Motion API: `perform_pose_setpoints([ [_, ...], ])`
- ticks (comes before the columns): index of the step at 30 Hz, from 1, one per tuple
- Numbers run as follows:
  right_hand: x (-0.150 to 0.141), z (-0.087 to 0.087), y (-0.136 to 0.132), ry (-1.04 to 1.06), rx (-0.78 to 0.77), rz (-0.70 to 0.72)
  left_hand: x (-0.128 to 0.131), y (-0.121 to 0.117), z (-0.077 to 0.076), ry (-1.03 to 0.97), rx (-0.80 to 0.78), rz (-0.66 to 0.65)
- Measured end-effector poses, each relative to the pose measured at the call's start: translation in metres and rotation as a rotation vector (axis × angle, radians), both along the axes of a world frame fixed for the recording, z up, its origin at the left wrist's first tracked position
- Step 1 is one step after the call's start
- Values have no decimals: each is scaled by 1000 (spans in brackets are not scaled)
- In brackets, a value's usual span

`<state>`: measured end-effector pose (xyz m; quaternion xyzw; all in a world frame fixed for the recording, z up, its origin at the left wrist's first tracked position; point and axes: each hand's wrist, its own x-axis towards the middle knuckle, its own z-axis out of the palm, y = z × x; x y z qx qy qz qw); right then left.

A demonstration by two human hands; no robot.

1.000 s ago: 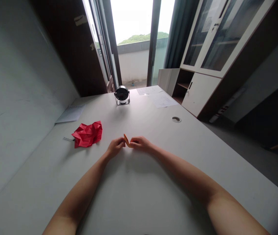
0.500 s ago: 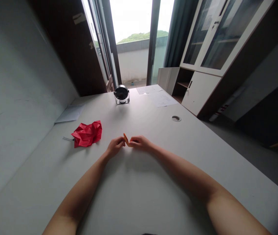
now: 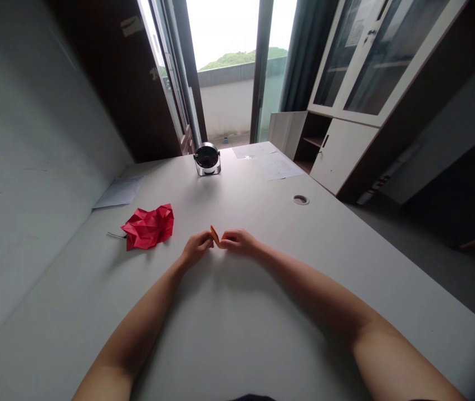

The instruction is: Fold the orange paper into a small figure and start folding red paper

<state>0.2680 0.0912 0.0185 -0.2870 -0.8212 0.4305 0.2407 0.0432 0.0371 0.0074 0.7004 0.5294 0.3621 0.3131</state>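
A small orange folded paper piece (image 3: 215,236) stands between my two hands near the middle of the white table (image 3: 237,312). My left hand (image 3: 196,248) pinches it from the left with curled fingers. From the right, my right hand (image 3: 239,242) pinches the same piece, fingers closed. Both hands rest on the tabletop. A crumpled red paper (image 3: 148,226) lies to the left of my left hand, apart from it.
A small black and silver desk fan (image 3: 207,159) stands at the far side of the table. Paper sheets (image 3: 267,161) lie at the far right and another sheet (image 3: 119,191) by the left wall. A cable hole (image 3: 300,199) is right of centre. Cabinets stand at right.
My hands and the orange piece hold almost still; the view has tilted slightly, shifting everything a little upward in the picture.
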Motion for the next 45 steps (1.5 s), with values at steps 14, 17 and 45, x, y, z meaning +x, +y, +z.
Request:
perform_pose_setpoints([
  [14, 0, 2, -2, -8, -28, -2, 1, -2, 3, -6, 0, -5],
  [17, 0, 1, -1, -5, -30, -2, 1, -1, 3, -8, -5, -3],
  [45, 0, 2, -2, -7, -5, -4, 1, -1, 4, -7, -17, 2],
])
